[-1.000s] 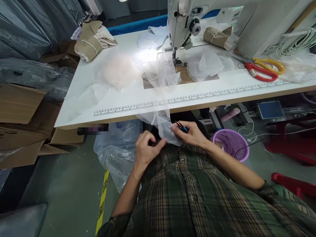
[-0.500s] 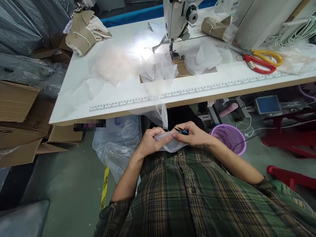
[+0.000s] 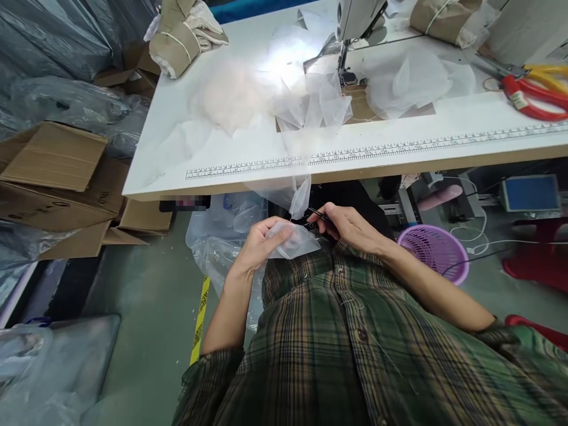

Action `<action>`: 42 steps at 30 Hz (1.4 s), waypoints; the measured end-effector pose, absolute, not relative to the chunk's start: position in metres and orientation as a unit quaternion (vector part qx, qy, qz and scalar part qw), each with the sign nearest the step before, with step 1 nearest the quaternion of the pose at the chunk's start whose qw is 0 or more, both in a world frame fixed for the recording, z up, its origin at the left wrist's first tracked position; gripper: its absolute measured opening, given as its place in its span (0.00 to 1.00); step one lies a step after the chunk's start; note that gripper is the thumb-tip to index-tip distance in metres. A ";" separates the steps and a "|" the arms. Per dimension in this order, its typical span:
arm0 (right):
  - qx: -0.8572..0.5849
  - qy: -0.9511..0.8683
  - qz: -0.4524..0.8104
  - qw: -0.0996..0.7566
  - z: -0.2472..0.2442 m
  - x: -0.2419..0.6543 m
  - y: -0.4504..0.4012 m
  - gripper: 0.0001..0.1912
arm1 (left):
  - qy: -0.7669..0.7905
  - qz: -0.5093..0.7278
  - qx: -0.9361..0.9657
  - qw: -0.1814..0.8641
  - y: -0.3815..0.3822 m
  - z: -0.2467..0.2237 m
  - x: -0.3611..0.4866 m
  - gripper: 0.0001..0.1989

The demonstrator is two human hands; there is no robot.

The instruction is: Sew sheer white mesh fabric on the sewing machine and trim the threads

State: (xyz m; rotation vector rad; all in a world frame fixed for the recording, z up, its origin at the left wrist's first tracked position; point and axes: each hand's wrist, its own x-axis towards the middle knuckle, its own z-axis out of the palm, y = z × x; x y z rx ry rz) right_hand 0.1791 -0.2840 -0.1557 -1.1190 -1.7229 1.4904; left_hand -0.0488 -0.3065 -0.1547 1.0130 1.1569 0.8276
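Observation:
My left hand [image 3: 265, 241] is closed on a piece of sheer white fabric [image 3: 298, 241], pinched between thumb and fingers in front of my shirt. To its right, my right hand [image 3: 348, 226] is closed around small dark thread snips [image 3: 320, 215], whose tips point left toward the fabric; the fingers partly hide them. A strip of the same sheer fabric [image 3: 302, 196] hangs over the table edge just above my hands. It runs up to a crumpled heap of sheer fabric [image 3: 313, 103] beside the sewing machine's presser foot [image 3: 344, 74].
The white table [image 3: 155, 171] carries a printed ruler [image 3: 248, 168], a tied cloth bundle [image 3: 175, 50] and red-handled scissors [image 3: 528, 94]. A purple basket [image 3: 432, 251] stands on the floor at right. Cardboard boxes [image 3: 57, 177] lie at left, and a plastic bag [image 3: 213, 254] hangs below the table.
My right hand has let go of the fabric and moved up and away from my left hand, now with the snips pointed at the hanging strip. The view has shifted left.

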 end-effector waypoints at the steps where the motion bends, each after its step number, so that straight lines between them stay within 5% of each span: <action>1: -0.419 -0.651 0.560 0.295 -0.157 0.175 -0.284 0.34 | 0.506 0.367 0.449 0.638 -0.307 -0.154 -0.049 0.18; 14: -0.396 -0.718 0.510 0.262 -0.166 0.156 -0.285 0.26 | 0.524 0.343 0.533 0.570 -0.308 -0.149 -0.050 0.17; 34: -0.440 -0.718 0.457 0.287 -0.167 0.150 -0.292 0.23 | 0.507 0.341 0.513 0.603 -0.306 -0.142 -0.042 0.13; 42: -0.399 -0.629 0.587 0.319 -0.181 0.164 -0.296 0.24 | 0.512 0.352 0.485 0.615 -0.302 -0.159 -0.033 0.16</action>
